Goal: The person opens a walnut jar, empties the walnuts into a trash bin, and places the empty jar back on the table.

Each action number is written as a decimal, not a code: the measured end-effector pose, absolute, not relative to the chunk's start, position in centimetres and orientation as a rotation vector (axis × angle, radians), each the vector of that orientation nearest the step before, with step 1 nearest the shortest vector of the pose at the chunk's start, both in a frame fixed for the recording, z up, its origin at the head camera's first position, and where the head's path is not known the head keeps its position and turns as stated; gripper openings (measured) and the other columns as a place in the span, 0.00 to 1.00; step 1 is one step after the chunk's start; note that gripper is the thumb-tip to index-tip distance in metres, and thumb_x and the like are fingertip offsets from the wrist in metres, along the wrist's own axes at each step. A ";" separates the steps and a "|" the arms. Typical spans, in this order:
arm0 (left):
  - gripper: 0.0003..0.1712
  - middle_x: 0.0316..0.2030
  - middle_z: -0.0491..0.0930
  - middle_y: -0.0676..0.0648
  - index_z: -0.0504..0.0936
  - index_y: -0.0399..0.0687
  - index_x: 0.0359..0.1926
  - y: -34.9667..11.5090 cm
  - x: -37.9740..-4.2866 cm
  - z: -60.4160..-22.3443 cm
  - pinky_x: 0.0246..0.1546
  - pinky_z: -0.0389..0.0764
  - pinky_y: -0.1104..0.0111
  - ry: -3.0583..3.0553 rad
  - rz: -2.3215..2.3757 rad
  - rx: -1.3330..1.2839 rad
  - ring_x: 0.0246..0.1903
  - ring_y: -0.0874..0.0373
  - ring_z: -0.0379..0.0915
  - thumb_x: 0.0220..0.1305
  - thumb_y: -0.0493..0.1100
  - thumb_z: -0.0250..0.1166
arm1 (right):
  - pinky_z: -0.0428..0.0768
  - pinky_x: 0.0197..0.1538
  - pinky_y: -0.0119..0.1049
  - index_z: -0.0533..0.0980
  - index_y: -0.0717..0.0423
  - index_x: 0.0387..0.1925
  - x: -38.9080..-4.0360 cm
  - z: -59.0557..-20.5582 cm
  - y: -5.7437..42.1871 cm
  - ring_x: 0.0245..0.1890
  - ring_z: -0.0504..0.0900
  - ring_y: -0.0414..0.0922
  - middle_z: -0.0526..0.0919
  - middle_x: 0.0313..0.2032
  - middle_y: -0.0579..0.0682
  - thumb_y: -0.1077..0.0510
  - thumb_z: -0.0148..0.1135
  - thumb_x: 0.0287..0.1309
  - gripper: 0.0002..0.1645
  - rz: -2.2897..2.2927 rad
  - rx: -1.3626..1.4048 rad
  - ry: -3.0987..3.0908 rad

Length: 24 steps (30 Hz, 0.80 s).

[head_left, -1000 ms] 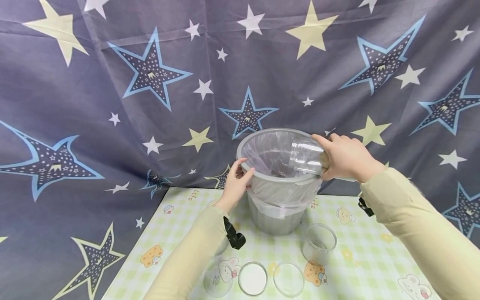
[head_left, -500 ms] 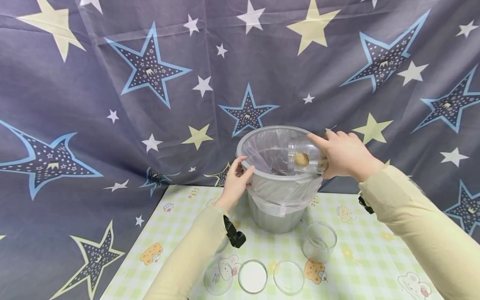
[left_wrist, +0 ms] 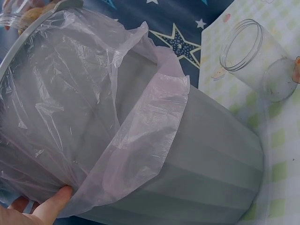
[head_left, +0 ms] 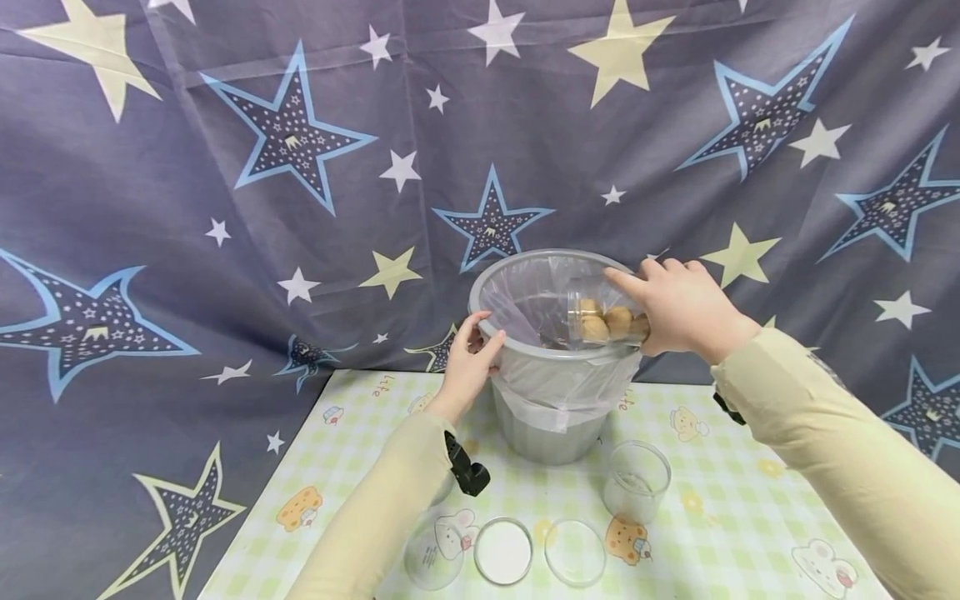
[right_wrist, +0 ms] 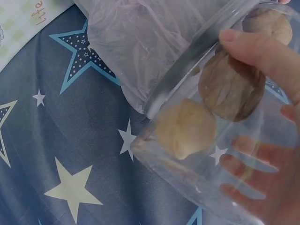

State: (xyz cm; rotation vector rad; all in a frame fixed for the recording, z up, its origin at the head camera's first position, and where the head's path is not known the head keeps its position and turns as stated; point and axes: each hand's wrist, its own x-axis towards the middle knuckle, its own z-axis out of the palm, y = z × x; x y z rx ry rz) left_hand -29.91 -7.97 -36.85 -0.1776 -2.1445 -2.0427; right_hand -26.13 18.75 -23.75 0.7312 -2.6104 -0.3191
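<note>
A grey trash bin [head_left: 551, 437], lined with a thin clear bag [left_wrist: 140, 150], stands upright on the table. My left hand [head_left: 468, 367] grips its rim and the bag's edge at the left side. In my right hand [head_left: 686, 308] a clear jar [head_left: 603, 292] lies tilted over the bin's right rim, mouth pointing into the bin. Several walnuts [head_left: 596, 327] sit inside the jar, some near its mouth. Two of the walnuts [right_wrist: 232, 86] show large through the jar wall in the right wrist view, with my fingers spread behind the plastic. The bin's bottom is hidden.
Another clear jar [head_left: 637, 482] stands open in front of the bin, to the right. Along the near side lie a white-topped lid [head_left: 503, 552] and clear round lids [head_left: 575, 553]. A starry curtain [head_left: 360, 208] hangs right behind the table.
Walnuts have come into view inside the jar, sliding toward its mouth; first none showed, then one, now several. The jar has shifted slightly left. My left hand keeps its hold on the rim.
</note>
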 end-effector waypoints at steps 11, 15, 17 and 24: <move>0.26 0.39 0.60 0.51 0.66 0.51 0.65 -8.1 -29.7 -36.7 0.33 0.80 0.64 -2.145 -2.058 -0.178 0.34 0.61 0.65 0.66 0.43 0.59 | 0.74 0.35 0.53 0.69 0.50 0.61 -26.2 -23.6 18.4 0.32 0.74 0.58 0.75 0.35 0.58 0.53 0.80 0.15 0.58 -0.360 0.908 -2.478; 0.26 0.42 0.64 0.49 0.67 0.52 0.64 -8.1 -29.8 -36.6 0.37 0.82 0.60 -2.163 -2.064 -0.181 0.40 0.59 0.71 0.67 0.44 0.58 | 0.74 0.37 0.53 0.70 0.48 0.59 -26.4 -24.0 18.0 0.33 0.74 0.58 0.75 0.35 0.57 0.54 0.79 0.17 0.55 -0.410 0.937 -2.459; 0.25 0.44 0.65 0.48 0.66 0.53 0.64 -8.1 -29.8 -36.5 0.40 0.82 0.58 -2.175 -2.068 -0.179 0.43 0.58 0.72 0.67 0.44 0.58 | 0.74 0.37 0.53 0.71 0.47 0.59 -26.4 -24.2 17.7 0.33 0.74 0.58 0.75 0.35 0.57 0.55 0.77 0.18 0.53 -0.432 0.939 -2.448; 0.26 0.41 0.63 0.50 0.65 0.52 0.65 -8.3 -29.9 -36.6 0.36 0.81 0.62 -2.167 -2.081 -0.169 0.38 0.61 0.69 0.67 0.44 0.57 | 0.74 0.39 0.53 0.70 0.47 0.59 -27.0 -24.2 17.4 0.34 0.75 0.58 0.75 0.36 0.57 0.53 0.79 0.15 0.56 -0.425 0.948 -2.431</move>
